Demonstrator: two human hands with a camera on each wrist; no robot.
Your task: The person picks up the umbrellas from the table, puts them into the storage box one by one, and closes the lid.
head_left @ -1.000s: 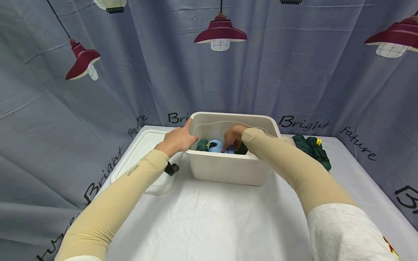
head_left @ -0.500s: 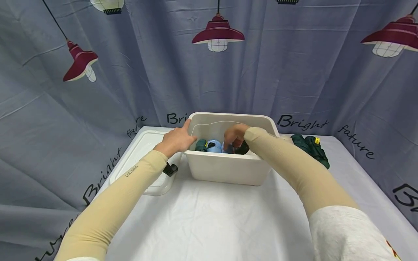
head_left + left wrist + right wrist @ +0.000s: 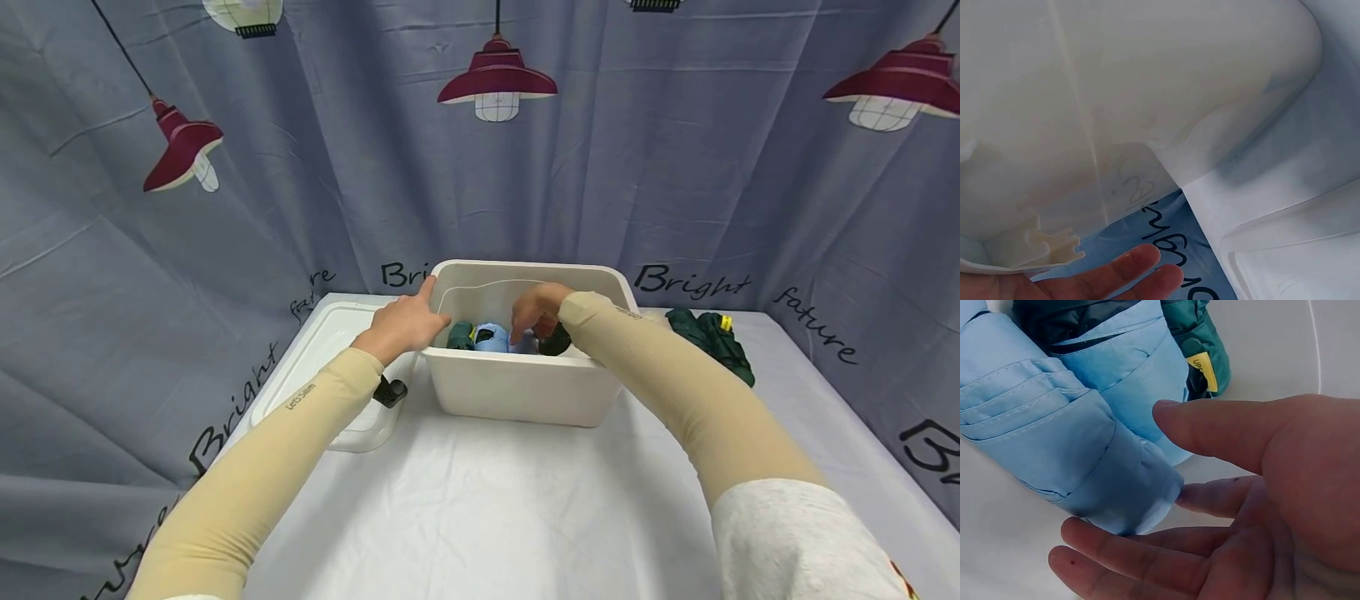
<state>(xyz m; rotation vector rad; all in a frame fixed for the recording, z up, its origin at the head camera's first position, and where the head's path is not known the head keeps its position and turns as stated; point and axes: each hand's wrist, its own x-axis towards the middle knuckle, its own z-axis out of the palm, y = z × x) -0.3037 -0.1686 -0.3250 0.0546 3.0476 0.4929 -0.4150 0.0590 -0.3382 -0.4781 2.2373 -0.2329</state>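
Note:
A white plastic bin point(image 3: 517, 387) holds folded fabric bundles that look like compact umbrellas. My left hand point(image 3: 405, 323) rests at the bin's left rim; its fingers point(image 3: 1135, 265) stretch loosely outside the wall in the left wrist view. Down inside the bin is my right hand point(image 3: 534, 308). In the right wrist view, its thumb and spread fingers lie around the near end of a light blue folded umbrella point(image 3: 1072, 437) without closing on it; fingertips touch or nearly touch it. Behind lie a second blue umbrella point(image 3: 1141, 375) and a green one point(image 3: 1200, 356) with a yellow tag.
A white lid point(image 3: 360, 429) lies left of the bin, partly under my left arm. Right of the bin, a dark green folded bundle point(image 3: 712, 342) with a yellow tag lies on the white-covered table point(image 3: 480, 508). A grey printed curtain point(image 3: 405, 183) hangs behind.
My right hand has drawn up slightly inside the bin, its fingertips a little higher. My left hand keeps its place on the rim. The head view has shifted slightly.

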